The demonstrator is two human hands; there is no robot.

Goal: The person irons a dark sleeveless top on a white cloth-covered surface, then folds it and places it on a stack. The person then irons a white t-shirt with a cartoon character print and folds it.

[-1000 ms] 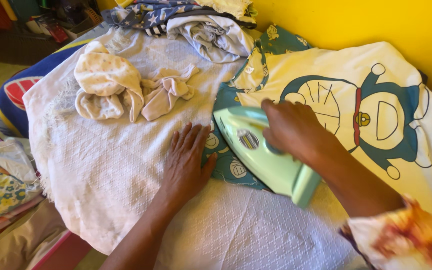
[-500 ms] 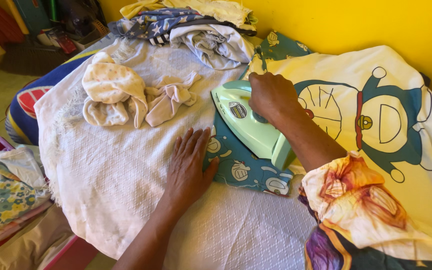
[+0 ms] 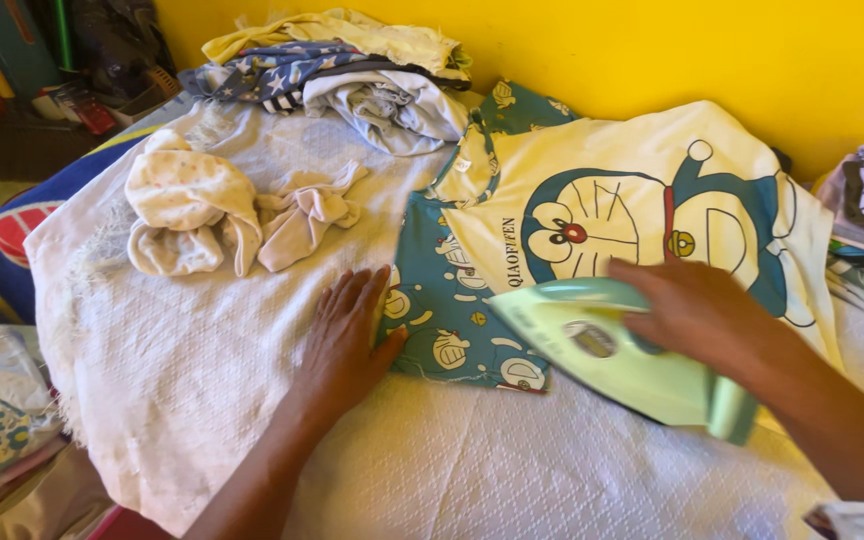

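Fingers of the right hand (image 3: 697, 312) are wrapped round the pale green iron (image 3: 612, 355), at five o'clock on the cartoon shirt (image 3: 642, 215). Left hand (image 3: 344, 335) is laid flat, fingers spread, on the teal sleeve (image 3: 442, 320) at nine o'clock.

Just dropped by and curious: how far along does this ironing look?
Done: the teal sleeve lies flat on the white cloth. In hand: the right hand holds the green iron at the cartoon shirt's lower edge, while the left hand presses beside the sleeve. Left: the crumpled baby clothes and the heap by the yellow wall look unironed.
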